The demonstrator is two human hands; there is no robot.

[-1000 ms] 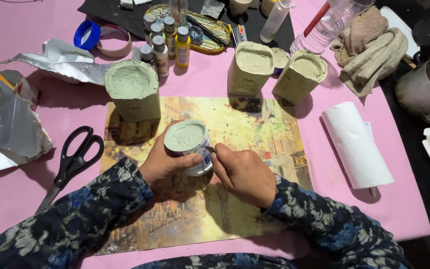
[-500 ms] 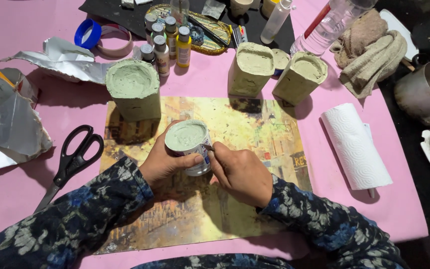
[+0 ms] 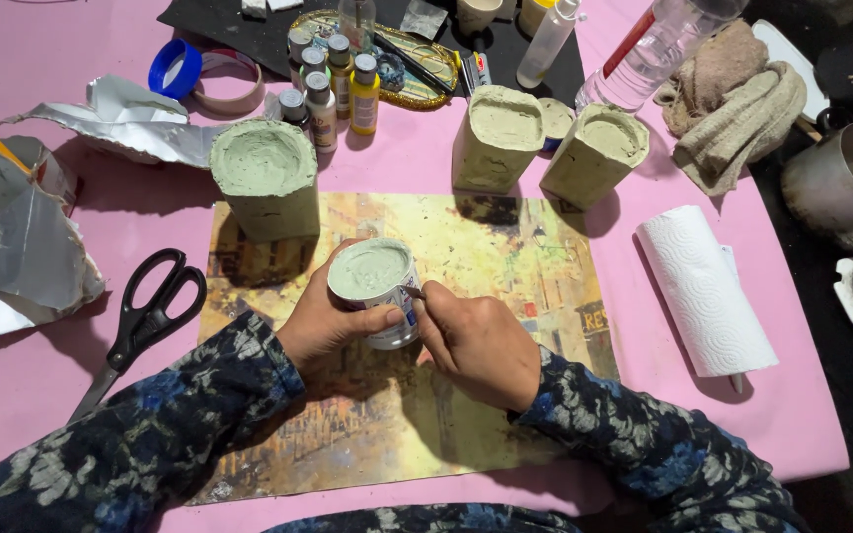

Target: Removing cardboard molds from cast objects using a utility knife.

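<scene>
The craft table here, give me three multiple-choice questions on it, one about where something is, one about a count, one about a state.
1. Where do the black scissors lie?
A. On the pink table, left of the printed mat
B. On the paper towel roll
C. Inside the metal pot

2. How many tall blocks coated in pale green paste stand on the table, not counting the can in hand?
A. One
B. Three
C. Five

3. How is the small can held?
A. It lies tipped over, untouched
B. The left hand grips it while the right hand works at its side
C. It is stacked on a block

Answers: 1 A, the scissors rest on bare pink surface beside the mat. 2 B, one block stands left, two stand right. 3 B, fingers wrap the can.
</scene>
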